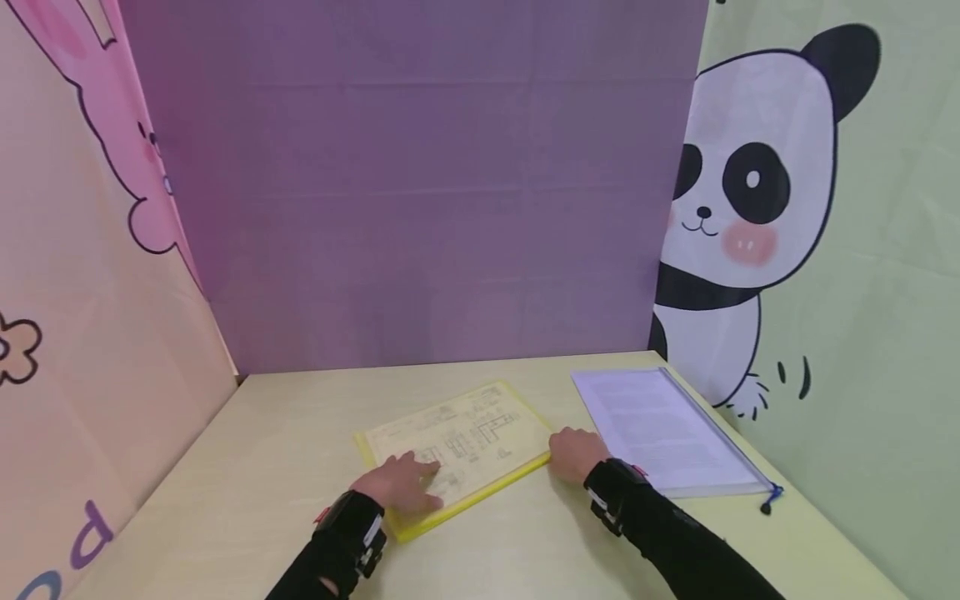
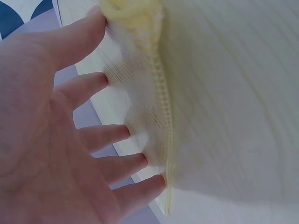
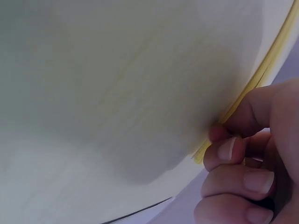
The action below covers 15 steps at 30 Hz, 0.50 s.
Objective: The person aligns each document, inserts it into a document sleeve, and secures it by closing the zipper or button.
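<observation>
A yellow zip document pouch (image 1: 480, 512) lies slanted on the table, a printed sheet with line drawings (image 1: 480, 429) showing through its top. My left hand (image 1: 401, 485) rests on the pouch's near left part with fingers spread. In the left wrist view, that hand's straight fingertips touch the clear cover beside the toothed zipper (image 2: 163, 102). At the near right corner of the pouch, my right hand (image 1: 576, 455) has its fingers curled. The right wrist view shows its thumb and forefinger pinching near the end of the yellow edge (image 3: 266, 67); what exactly they pinch is hidden.
Right of the pouch lies a clear file folder (image 1: 667, 429) of printed pages, with a dark spine bar and a blue cord tassel (image 1: 772, 498). A purple backdrop (image 1: 450, 192) rises behind the pale wooden table (image 1: 292, 425). Printed cloth walls stand at both sides.
</observation>
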Each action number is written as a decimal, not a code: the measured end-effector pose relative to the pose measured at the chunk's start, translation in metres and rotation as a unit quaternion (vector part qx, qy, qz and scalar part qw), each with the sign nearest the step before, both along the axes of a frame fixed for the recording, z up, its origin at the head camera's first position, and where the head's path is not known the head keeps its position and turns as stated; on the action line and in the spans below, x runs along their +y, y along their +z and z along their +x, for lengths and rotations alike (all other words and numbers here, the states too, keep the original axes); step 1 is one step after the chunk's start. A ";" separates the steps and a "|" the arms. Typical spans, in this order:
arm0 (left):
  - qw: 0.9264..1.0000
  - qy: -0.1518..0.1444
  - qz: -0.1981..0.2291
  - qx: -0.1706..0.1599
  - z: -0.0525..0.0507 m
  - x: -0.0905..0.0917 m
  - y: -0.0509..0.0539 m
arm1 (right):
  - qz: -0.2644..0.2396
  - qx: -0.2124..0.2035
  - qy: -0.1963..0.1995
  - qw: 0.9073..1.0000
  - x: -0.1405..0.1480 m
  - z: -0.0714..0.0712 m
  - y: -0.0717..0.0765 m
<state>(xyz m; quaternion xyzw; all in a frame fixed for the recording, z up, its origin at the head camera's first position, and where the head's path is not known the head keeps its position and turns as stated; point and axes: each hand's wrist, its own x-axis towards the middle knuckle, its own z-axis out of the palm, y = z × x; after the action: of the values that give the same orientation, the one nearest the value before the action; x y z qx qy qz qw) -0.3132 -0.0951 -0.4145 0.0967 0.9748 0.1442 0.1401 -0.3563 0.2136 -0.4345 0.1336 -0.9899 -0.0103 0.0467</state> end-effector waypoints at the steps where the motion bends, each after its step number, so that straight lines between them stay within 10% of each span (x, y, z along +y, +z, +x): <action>1: 1.000 0.002 0.000 0.000 0.000 0.000 0.000 | 0.002 0.003 0.004 1.000 -0.002 0.001 0.001; 15: 1.000 0.013 -0.013 -0.001 0.001 0.002 0.000 | -0.011 -0.017 -0.005 1.000 -0.004 0.003 0.002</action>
<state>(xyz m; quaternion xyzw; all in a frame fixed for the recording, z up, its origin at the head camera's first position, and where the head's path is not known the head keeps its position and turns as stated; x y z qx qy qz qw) -0.3127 -0.0929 -0.4143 0.0817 0.9776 0.1333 0.1406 -0.3531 0.2100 -0.4325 0.1286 -0.9912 0.0030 0.0309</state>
